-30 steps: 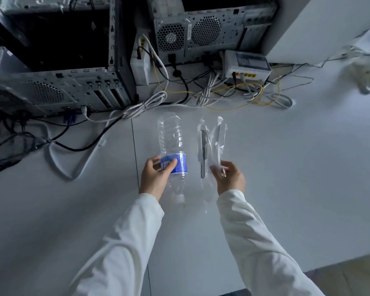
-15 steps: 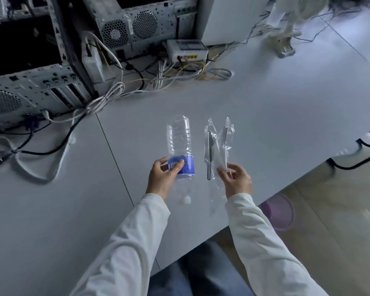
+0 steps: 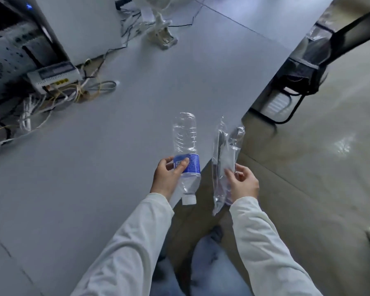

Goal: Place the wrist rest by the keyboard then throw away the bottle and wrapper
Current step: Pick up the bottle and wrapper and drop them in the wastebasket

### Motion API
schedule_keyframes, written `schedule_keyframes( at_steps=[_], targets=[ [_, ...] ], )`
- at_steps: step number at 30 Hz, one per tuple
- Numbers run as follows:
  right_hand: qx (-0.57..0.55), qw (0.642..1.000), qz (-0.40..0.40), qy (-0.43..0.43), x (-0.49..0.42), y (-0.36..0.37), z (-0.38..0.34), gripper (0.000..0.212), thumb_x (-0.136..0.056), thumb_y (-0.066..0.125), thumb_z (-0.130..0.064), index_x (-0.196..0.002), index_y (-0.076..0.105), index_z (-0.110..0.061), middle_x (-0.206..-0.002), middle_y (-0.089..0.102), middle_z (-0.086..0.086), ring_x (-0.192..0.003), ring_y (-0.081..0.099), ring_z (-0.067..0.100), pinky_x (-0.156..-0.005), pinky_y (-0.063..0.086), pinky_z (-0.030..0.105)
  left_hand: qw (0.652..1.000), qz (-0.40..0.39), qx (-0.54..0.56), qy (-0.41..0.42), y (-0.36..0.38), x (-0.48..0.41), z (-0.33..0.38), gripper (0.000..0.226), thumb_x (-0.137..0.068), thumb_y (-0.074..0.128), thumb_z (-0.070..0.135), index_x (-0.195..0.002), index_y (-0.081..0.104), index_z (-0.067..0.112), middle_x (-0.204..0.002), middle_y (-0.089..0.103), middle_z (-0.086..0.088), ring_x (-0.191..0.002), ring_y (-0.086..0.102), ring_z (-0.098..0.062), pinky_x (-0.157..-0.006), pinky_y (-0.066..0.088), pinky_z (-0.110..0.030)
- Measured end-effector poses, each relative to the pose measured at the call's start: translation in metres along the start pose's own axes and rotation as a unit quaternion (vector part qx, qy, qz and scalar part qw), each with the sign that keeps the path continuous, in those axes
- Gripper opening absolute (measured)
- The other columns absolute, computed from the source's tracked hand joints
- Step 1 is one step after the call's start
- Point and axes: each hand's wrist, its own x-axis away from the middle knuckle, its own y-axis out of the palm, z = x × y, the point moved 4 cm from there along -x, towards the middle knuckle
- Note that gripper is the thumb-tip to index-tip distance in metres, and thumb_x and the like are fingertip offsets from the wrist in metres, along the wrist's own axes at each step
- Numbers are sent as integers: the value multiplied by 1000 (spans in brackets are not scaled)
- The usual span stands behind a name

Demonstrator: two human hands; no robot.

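Note:
My left hand (image 3: 168,178) grips an empty clear plastic bottle (image 3: 186,142) around its blue label, held upside down with the white cap pointing toward me. My right hand (image 3: 242,182) pinches a crumpled clear plastic wrapper (image 3: 223,157) that hangs down below the fingers. Both are held in the air at the right edge of the grey desk (image 3: 94,189), the wrapper out over the floor. No wrist rest or keyboard is in view.
A white router (image 3: 53,75) with tangled cables (image 3: 51,101) and computer cases (image 3: 11,50) sit at the desk's far left. A small desk fan (image 3: 160,24) stands at the back. A black chair (image 3: 303,69) is on the floor to the right.
My view has swung right, away from the computers, and both hands now hold the bottle and wrapper at the desk's right edge over the floor. The grips are unchanged.

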Motion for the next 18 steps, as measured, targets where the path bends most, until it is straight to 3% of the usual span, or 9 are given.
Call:
schedule_keyframes(
  at_steps=[7,15,18],
  targets=[
    [-31,995,61,73,-109,-99,60,34,-75,70,-17,-107,64,-4,-89,63,7,-81,58,20,-88,51,37,993,-81,-75,-31,169,-30,-3,50,-83,58,37,-128,44,21,-134,54,-3,-102,54,-13,-64,43,-14],
    [-30,988,61,138,-179,-150,126,34,-75,70,-13,-107,63,-3,-91,61,6,-85,57,18,-83,43,26,980,-100,-133,-108,262,-69,-45,53,-83,60,34,-128,44,13,-116,54,0,-90,55,-8,-60,41,-14],
    [-29,984,54,166,-186,-151,150,34,-75,71,-12,-106,63,-3,-91,62,8,-83,57,19,-83,45,28,972,-103,-161,-135,276,-84,-64,53,-82,60,37,-125,46,10,-120,56,-3,-97,56,-13,-69,44,-20]
  ],
)
